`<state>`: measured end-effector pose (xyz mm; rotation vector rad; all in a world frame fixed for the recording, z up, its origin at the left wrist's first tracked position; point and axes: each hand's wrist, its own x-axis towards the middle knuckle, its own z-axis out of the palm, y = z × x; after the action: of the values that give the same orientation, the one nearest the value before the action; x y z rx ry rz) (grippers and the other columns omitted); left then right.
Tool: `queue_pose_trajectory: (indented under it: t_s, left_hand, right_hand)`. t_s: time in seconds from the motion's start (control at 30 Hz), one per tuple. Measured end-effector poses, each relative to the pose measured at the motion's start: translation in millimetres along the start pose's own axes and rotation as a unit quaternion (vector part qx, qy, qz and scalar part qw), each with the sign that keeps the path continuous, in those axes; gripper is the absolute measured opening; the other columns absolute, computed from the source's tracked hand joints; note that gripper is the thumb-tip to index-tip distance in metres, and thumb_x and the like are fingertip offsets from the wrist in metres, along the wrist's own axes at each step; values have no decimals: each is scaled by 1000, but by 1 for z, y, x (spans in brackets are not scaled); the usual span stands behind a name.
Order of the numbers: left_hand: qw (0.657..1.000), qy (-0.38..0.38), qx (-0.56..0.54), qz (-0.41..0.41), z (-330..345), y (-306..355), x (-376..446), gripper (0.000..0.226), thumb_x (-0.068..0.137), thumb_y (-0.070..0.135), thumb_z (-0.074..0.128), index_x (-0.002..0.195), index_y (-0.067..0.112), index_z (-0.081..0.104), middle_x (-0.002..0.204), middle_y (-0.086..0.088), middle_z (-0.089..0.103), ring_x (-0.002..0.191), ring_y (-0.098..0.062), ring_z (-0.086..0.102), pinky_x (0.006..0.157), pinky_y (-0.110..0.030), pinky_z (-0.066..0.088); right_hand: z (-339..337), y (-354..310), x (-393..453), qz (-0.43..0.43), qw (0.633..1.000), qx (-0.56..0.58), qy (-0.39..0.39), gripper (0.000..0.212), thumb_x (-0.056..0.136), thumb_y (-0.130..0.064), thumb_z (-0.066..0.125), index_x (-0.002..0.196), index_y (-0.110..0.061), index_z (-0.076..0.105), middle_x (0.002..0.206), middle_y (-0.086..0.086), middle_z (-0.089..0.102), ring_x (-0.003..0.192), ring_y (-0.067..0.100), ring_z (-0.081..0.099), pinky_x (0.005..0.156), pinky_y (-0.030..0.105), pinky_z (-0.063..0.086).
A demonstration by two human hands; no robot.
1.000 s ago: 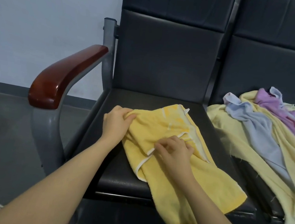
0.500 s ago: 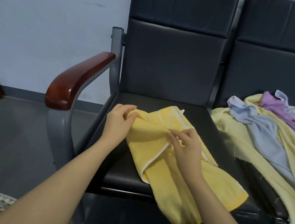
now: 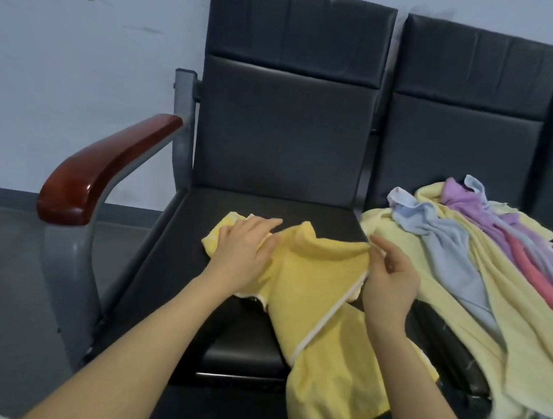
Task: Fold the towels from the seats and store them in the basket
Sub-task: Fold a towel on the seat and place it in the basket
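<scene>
Right hand [image 3: 389, 284] just dragged the yellow towel [image 3: 321, 283] corner out toward 3 o'clock, pinching it; left hand [image 3: 244, 250] now lies flat on it. Spreading before folding, I reckon.

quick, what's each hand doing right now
Left hand: open, fingers flat, pressing the yellow towel onto the seat.
Right hand: pinching the towel's white-trimmed edge.

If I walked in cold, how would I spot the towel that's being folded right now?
Find the black seat with the red-brown armrest, at the end of the row. The bright yellow towel lies on its cushion and hangs over the front edge, under the left hand and pinched by the right hand. Unlike the pile of towels on the next seat, it lies alone and has white edging.
</scene>
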<state>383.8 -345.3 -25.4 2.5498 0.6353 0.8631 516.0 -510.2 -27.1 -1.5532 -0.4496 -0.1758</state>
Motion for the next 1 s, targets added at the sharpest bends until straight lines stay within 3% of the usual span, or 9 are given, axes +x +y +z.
queue_pose_trajectory:
  t_s: [0.17,0.3,0.47,0.53,0.6,0.67,0.7,0.87,1.0]
  left_hand:
    - [995,-25,23,-94,6,-30,-25,35,96,43,46,119,21,62,118,5,60,105,-13,54,98,-34,33]
    - [994,-17,32,-104,9,-27,-37,33,88,50,56,102,22,67,104,8,60,97,-12,53,92,-33,36]
    - [987,-122,55,-88,23,-25,-52,32,90,52,53,108,31,67,109,11,53,106,-13,43,87,-29,23]
    - [988,-109,41,-97,27,-28,-54,25,89,48,57,104,31,68,107,12,52,105,-12,41,85,-28,20]
    - [989,-93,14,-114,28,-29,-54,20,88,44,61,95,28,70,104,13,53,104,-12,41,84,-28,19]
    - [988,-94,11,-120,26,-28,-51,20,88,43,62,90,26,71,102,12,53,103,-13,42,83,-28,19]
    - [988,-89,12,-123,25,-30,-49,20,88,42,62,90,25,72,101,11,53,103,-13,42,83,-28,19]
    - [991,-5,-53,-125,-9,-23,-35,18,92,35,58,97,27,73,96,9,55,99,-12,43,85,-30,21]
    - [988,46,-90,-118,-43,-17,-18,19,94,34,55,103,28,70,96,11,65,99,-14,56,98,-33,31]
  right_hand:
    - [1,9,-5,-19,995,-81,-62,28,96,-5,47,98,-25,66,109,-1,59,91,-1,55,89,21,46]
    - [15,13,-10,-50,986,-112,-114,24,95,-10,52,99,-28,67,104,-9,57,93,-1,54,101,41,42]
    - [26,17,-19,-57,982,-120,-136,22,95,-12,53,101,-29,66,96,-12,57,93,8,56,100,52,39]
    - [27,16,-22,-46,982,-117,-142,21,96,-13,52,108,-24,66,98,-10,59,96,10,56,101,48,41]
    - [25,15,-24,-30,982,-107,-154,23,96,-13,53,116,-19,63,104,-7,60,96,7,55,97,29,44]
    - [23,11,-26,-19,982,-103,-155,24,95,-12,56,118,-15,62,101,-8,60,89,0,54,80,5,41]
    - [22,10,-27,-17,983,-105,-152,22,94,-13,58,115,-15,62,97,-10,60,86,-4,54,73,1,40]
    - [12,-6,-25,-60,986,-73,-135,9,91,-14,63,94,-19,70,90,-10,67,87,1,61,79,17,48]
    - [6,-34,-20,-101,986,-33,-125,12,91,-14,61,91,-23,69,86,-11,68,82,-3,60,72,8,45]
